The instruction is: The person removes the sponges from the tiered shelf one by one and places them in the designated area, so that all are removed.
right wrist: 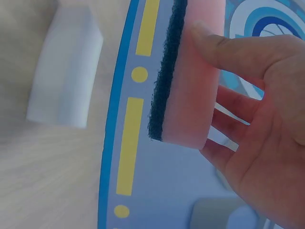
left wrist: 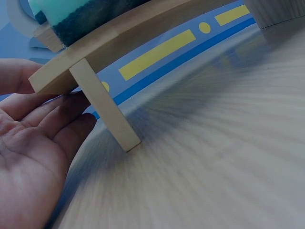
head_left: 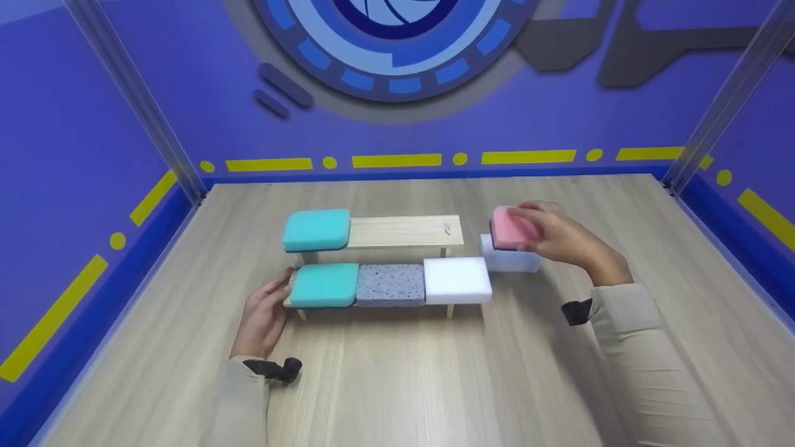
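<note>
My right hand [head_left: 556, 233] pinches a pink sponge [right wrist: 193, 95] between thumb and fingers. A dark green scouring layer [right wrist: 169, 67] covers one face of it. In the head view the sponge overlaps a white block [head_left: 512, 261], which lies on the table in the right wrist view. My left hand [head_left: 264, 316] holds the left end of the front wooden stand [left wrist: 95, 55], with fingers under the board beside its leg. Along this stand sit a turquoise sponge [head_left: 325, 285], a speckled grey block [head_left: 391, 284] and a white sponge [head_left: 458, 279].
Behind the front stand is a second wooden stand [head_left: 404, 231] with another turquoise sponge [head_left: 317, 228] on its left end. Both stand on a light wood table [head_left: 385, 379]. Blue printed walls [head_left: 397, 136] with yellow marks enclose the back and sides.
</note>
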`<state>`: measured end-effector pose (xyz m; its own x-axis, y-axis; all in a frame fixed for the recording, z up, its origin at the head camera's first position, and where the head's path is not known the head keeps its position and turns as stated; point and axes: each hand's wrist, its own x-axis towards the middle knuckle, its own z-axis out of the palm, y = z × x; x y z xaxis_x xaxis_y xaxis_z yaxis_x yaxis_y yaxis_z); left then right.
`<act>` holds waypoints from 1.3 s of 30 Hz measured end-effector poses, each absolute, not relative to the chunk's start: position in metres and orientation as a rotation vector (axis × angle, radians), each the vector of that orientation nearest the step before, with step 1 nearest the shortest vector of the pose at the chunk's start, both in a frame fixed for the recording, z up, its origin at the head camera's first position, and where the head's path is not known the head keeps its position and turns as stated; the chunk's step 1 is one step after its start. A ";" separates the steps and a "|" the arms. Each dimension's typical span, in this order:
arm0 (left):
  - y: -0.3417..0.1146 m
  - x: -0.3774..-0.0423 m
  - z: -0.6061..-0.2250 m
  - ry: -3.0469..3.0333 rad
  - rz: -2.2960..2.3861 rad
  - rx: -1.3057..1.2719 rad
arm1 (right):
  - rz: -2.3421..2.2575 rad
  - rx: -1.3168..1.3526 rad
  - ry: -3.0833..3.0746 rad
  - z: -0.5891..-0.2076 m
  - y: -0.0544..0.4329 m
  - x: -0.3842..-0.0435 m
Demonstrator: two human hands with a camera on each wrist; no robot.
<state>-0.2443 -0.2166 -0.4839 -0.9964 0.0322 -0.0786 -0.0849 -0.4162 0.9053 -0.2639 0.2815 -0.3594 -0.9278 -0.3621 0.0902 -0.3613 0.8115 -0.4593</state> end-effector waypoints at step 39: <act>-0.217 -0.245 -0.486 1.652 2.579 -0.077 | -0.733 -0.368 2.967 -0.390 0.326 -0.262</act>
